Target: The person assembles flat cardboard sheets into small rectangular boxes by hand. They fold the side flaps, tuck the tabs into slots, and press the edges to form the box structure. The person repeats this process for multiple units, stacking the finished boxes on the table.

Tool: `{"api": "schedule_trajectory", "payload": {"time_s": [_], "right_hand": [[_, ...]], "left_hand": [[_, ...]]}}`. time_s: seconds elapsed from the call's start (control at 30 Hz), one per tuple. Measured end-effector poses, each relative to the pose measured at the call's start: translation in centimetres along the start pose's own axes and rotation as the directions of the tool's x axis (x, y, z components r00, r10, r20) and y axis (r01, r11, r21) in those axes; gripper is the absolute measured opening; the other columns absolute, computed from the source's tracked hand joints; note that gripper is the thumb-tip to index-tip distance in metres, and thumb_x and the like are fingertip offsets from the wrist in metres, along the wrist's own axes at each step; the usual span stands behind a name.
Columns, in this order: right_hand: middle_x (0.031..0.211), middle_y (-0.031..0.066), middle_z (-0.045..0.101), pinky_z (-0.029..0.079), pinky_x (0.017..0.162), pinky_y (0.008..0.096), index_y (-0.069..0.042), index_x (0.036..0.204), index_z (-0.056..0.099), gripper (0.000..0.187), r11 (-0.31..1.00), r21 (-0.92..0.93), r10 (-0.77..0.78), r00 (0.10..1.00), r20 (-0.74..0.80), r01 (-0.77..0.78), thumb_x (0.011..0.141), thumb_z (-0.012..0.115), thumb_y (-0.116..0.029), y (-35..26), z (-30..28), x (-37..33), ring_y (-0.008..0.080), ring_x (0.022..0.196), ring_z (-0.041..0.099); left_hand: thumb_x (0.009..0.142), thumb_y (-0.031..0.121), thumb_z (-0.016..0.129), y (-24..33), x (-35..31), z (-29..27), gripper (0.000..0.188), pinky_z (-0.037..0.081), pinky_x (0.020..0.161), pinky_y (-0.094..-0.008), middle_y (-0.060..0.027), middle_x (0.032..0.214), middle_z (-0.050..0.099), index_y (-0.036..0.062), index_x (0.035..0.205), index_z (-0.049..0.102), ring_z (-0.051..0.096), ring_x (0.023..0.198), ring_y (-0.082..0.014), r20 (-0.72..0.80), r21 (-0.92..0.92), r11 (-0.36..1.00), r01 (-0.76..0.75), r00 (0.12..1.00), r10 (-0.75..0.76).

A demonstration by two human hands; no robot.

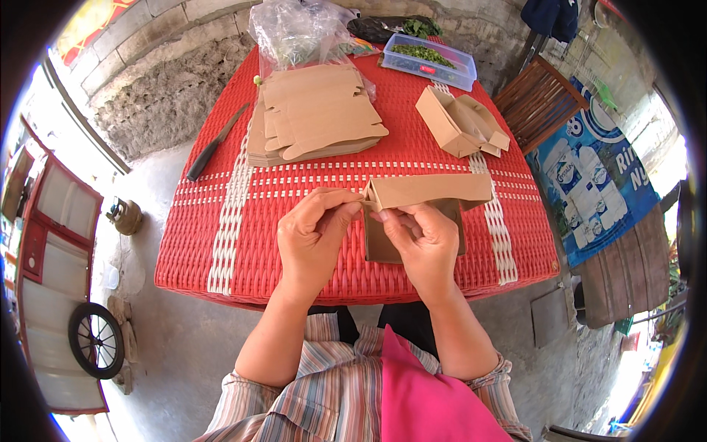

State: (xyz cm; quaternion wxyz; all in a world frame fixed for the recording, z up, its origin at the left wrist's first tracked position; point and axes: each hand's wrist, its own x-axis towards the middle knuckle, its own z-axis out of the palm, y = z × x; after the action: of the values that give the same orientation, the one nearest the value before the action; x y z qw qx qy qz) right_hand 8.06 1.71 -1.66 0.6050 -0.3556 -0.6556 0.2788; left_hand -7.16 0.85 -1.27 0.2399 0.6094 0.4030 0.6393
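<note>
A brown cardboard box (431,188), partly folded, stands near the front of the red woven table (199,250). My left hand (315,234) pinches a flap at the box's left corner between thumb and fingertips. Close beside it, my right hand (421,237) grips the front edge of the same box, thumb and fingers closed on the cardboard. Part of the box is hidden behind my right hand. Farther back lies a stack of flat, unfolded box blanks (317,110). A folded box (462,121) with raised sides sits at the right.
Left of the stack lies a dark-handled knife (217,144). At the far end are a clear plastic bag (298,33) and a clear tub (431,60) of chopped greens. A wooden chair (541,99) stands at the right, a wheeled cart (62,258) at the left.
</note>
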Motion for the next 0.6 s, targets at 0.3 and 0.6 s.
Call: {"api": "schedule_trajectory", "payload": {"time_s": [0.3,0.6], "right_hand": [[0.090,0.0129,0.071,0.053,0.070,0.0329,-0.001,0.102,0.069,0.024,0.987,-0.145,-0.083,0.995,-0.060,0.073,0.078,0.072,0.003,0.2,-0.2,-0.3,0.0263,0.081,0.069],[0.091,0.0127,0.070,0.053,0.071,0.0336,-0.001,0.104,0.067,0.026,0.980,-0.154,-0.133,0.990,-0.053,0.124,0.078,0.072,0.000,0.6,-0.6,-0.1,0.0274,0.081,0.069]], "left_hand": [[0.081,-0.009,0.065,0.7,0.3,0.7,0.017,0.054,0.070,-0.0371,-0.0162,0.091,0.064,-0.0029,0.097,0.063,0.064,0.080,-0.0315,0.114,0.375,0.848,-0.373,0.927,0.357],[0.079,-0.011,0.063,1.1,0.1,1.7,0.019,0.053,0.069,-0.0383,-0.0169,0.090,0.063,-0.0043,0.097,0.062,0.063,0.080,-0.0327,0.084,0.403,0.816,-0.415,0.904,0.418]]}}
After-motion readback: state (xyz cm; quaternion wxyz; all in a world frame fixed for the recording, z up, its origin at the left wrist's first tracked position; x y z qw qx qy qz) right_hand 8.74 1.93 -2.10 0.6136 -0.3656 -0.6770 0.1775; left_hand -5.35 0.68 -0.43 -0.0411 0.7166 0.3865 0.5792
